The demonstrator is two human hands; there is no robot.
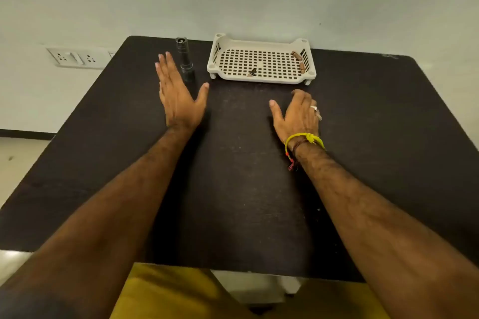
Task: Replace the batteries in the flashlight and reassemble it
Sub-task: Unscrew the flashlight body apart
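Progress cannot be fixed from this view. The black flashlight appears whole on the dark desk, no cap seen apart from it — either untouched or already reassembled. Two brown cylindrical pieces, possibly batteries, lie along the right wall of the perforated plastic tray; a small dark item sits near its front edge.

The flashlight lies at the far left, just left of the tray — long axis running away from the person, wider head end pointing to the wall.

Left hand is flat with fingers straight, just beside the flashlight, gripping nothing. Right hand rests loosely curled, holding nothing.
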